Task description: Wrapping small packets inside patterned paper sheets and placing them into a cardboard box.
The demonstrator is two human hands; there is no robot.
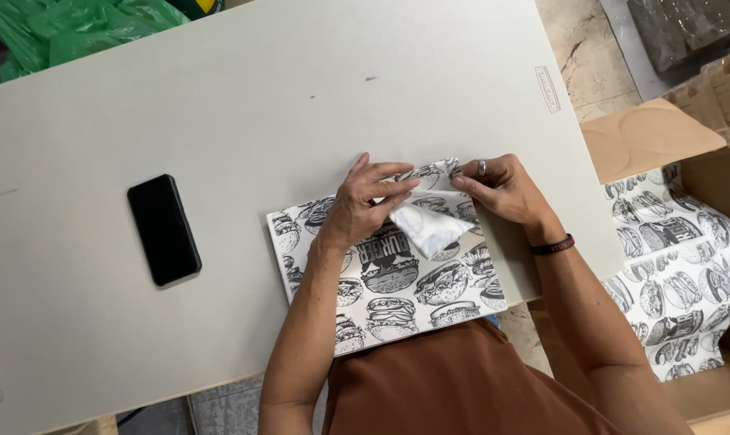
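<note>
My left forearm covers part of the printed sheet (397, 282) at lower centre of the frame, and its near edge hangs over the bench (220, 105) edge above my brown shirt. The sheet's far corner is folded back, showing a plain white underside (429, 228); what lies under the fold I cannot make out. My left hand (363, 205) lies flat on the sheet, fingers pressed together and pointing right onto the fold. My right hand (502, 189), ring on one finger and dark band on the wrist, pinches the folded corner between its fingertips. At the right edge, a cardboard box (647, 133), cut off by the frame, holds more of the same burger-print paper (679, 274), crumpled. A black phone (163, 229) lies face up at left; green plastic bags (75, 28) bunch in the upper left corner
</note>
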